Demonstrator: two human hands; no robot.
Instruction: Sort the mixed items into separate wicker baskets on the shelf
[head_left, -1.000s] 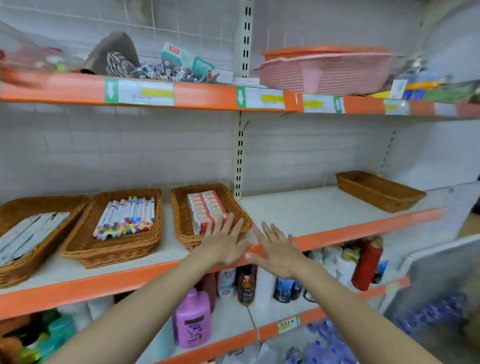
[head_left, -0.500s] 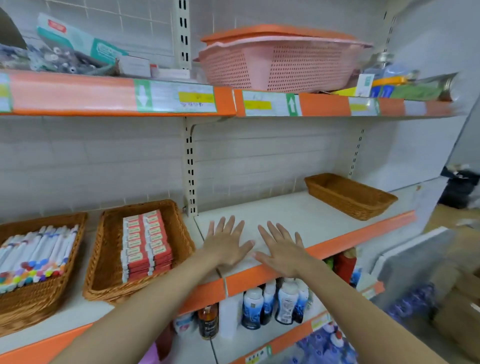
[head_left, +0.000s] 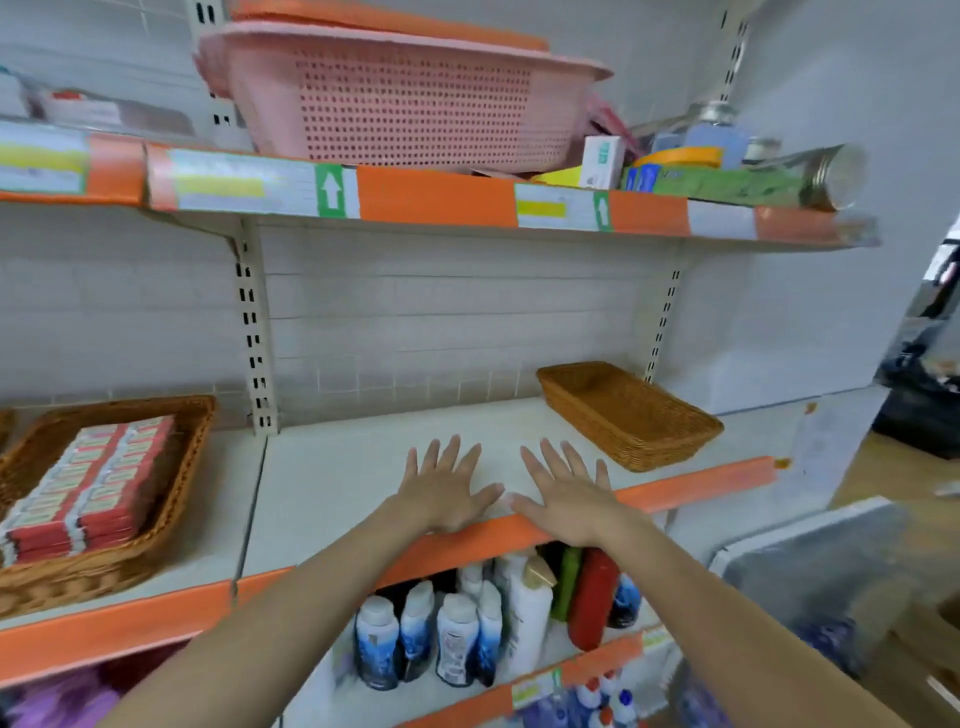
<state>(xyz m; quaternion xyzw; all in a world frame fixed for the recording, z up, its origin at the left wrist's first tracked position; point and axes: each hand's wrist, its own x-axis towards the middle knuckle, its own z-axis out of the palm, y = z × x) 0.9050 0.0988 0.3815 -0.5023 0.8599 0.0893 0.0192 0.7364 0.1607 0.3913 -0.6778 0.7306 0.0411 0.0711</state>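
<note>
- Now view has swung right along the middle white shelf with orange front edge; the marker basket seen a second ago is out of frame, and the wicker basket of red-and-white boxes has slid to the far left.
- Left hand flat, fingers spread and straight, holding nothing; same pose as half a second ago, hovering over or resting on the shelf front, cannot tell which.
- Right hand same: flat, spread, nothing in it, just beside the left, thumbs nearly touching.
- Empty rectangular brown wicker basket sits at the right end of the same shelf, apart from the hands, up and to their right.
- Pink perforated plastic basket on the top shelf, now centred overhead.
- Judgement: both hands free, attention has moved off the filled baskets toward the empty one; likely it gets used or pulled closer next, no item picked up yet.
</note>
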